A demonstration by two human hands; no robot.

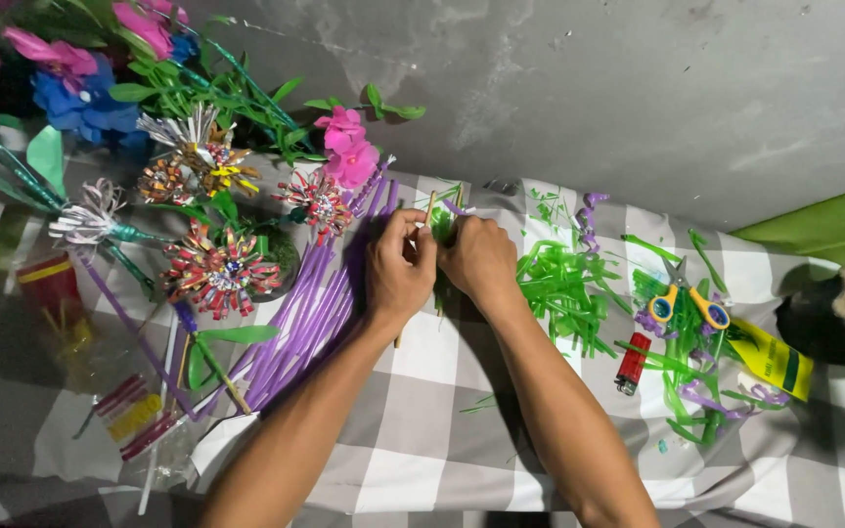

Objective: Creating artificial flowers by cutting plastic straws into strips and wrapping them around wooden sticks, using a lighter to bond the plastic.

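Both hands meet at the far middle of the grey-and-white checked cloth (422, 460), the left hand (398, 269) and the right hand (479, 259) pressed close together with fingers pinched around a thin wooden stick (430, 210) wrapped in green strips, which pokes up between the two hands and runs down behind them. Just left of the left hand lies a bundle of purple straws (310, 313) beside handmade straw flowers (217, 269). To the right of the right hand sit green straw cuttings (564, 288), yellow-handled scissors (682, 298) and a red lighter (632, 362).
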